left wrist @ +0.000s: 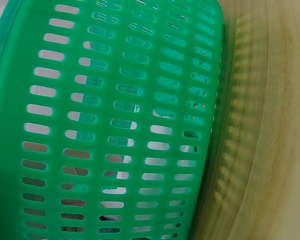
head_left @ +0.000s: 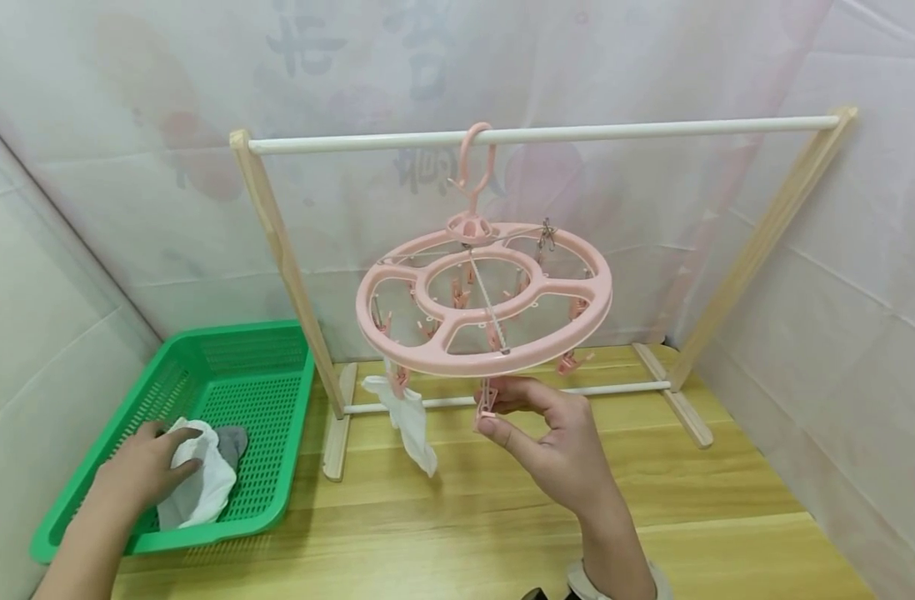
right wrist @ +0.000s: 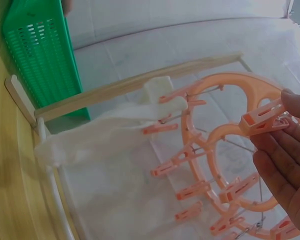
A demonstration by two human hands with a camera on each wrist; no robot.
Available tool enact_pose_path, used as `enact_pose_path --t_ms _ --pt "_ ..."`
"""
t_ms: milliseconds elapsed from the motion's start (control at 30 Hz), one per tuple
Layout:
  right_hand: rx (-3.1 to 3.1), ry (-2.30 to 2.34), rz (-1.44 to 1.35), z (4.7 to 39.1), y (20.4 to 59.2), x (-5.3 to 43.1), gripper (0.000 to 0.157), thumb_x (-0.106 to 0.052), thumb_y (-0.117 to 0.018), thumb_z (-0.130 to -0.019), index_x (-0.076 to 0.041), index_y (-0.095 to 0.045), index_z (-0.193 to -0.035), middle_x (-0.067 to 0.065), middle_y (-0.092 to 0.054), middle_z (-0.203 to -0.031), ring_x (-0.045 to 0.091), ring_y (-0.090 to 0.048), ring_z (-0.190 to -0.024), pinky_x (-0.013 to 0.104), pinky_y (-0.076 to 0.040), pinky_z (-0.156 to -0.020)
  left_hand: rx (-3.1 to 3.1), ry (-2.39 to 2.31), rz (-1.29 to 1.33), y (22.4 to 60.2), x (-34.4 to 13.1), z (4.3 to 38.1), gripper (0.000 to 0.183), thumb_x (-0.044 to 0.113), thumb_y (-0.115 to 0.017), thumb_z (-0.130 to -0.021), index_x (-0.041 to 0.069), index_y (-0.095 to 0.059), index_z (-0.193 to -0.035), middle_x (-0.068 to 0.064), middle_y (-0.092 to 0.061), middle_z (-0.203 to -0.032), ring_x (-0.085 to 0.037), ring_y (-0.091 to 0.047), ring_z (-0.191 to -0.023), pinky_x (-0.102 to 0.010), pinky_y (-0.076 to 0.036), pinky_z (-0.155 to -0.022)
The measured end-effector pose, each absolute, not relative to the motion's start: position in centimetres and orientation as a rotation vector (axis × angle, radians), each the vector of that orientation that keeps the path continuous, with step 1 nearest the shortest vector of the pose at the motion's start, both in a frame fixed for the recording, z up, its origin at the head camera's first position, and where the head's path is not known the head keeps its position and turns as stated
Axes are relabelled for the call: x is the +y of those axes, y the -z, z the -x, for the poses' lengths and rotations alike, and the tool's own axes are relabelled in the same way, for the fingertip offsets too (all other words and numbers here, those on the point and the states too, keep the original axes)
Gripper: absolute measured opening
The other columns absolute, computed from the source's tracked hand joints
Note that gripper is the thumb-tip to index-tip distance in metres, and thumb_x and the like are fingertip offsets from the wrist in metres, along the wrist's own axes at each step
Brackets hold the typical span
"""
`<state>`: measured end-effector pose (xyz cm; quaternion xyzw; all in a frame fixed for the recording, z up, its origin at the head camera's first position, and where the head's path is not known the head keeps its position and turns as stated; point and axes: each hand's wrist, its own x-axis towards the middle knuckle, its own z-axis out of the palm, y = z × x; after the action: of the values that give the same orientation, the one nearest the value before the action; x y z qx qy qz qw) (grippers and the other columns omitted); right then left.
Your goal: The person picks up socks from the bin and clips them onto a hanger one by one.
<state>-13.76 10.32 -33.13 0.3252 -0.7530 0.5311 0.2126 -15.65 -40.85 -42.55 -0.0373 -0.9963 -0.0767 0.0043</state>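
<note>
In the head view my left hand (head_left: 146,467) is down in the green basket (head_left: 300,433), its fingers and thumb curled on a white sock (head_left: 210,483). A grey sock (head_left: 233,442) lies partly beneath it. My right hand (head_left: 558,437) pinches a pink clothespin (head_left: 487,407) hanging from the near rim of the round pink drying hanger (head_left: 472,364). The right wrist view shows that clothespin (right wrist: 262,119) between thumb and fingers, with no cloth in it. Another white sock (head_left: 412,421) hangs clipped left of this hand. The basket wall hides my left hand in the left wrist view.
The hanger hooks over the white rod (head_left: 630,132) of a wooden stand (head_left: 277,242) on the wood-grain table (head_left: 457,517). Several other pink clothespins (head_left: 570,362) dangle around it. A lower white rod (head_left: 615,389) joins the stand's feet, and a pale cloth backdrop (head_left: 615,67) stands behind.
</note>
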Motion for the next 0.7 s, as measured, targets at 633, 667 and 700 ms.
enact_pose_path --t_ms 633,667,700 --pt "-2.096 -1.464 -0.886 13.73 33.23 10.44 0.031 0.004 -0.08 -0.083 -0.005 -0.074 -0.112 0.002 -0.078 -0.095 0.01 -0.075 -0.088 0.026 -0.061 -0.081 -2.834 0.311 0.146 41.97 -40.29 15.13 0.01 0.005 -0.078 -0.086 0.003 -0.073 -0.093 -0.022 -0.071 -0.097 -0.041 -0.066 -0.08 -0.054 -0.053 -0.06" --pt "-2.087 -1.458 -0.894 13.78 33.28 10.44 0.031 0.004 -0.08 -0.083 -0.005 -0.074 -0.112 0.002 -0.078 -0.094 0.011 -0.075 -0.088 0.027 -0.061 -0.081 -2.778 0.337 0.144 42.0 -40.19 15.03 0.011 0.002 -0.078 -0.084 0.004 -0.071 -0.092 -0.02 -0.07 -0.095 -0.039 -0.065 -0.078 -0.051 -0.051 -0.057" --pt "-2.083 -1.457 -0.897 13.81 33.31 10.44 0.031 0.004 -0.08 -0.083 -0.005 -0.074 -0.112 0.002 -0.078 -0.095 0.011 -0.075 -0.088 0.027 -0.061 -0.081 -2.726 0.359 0.146 42.02 -40.08 14.95 0.015 -0.001 -0.078 -0.082 0.005 -0.069 -0.091 -0.018 -0.068 -0.095 -0.037 -0.064 -0.076 -0.048 -0.049 -0.054"
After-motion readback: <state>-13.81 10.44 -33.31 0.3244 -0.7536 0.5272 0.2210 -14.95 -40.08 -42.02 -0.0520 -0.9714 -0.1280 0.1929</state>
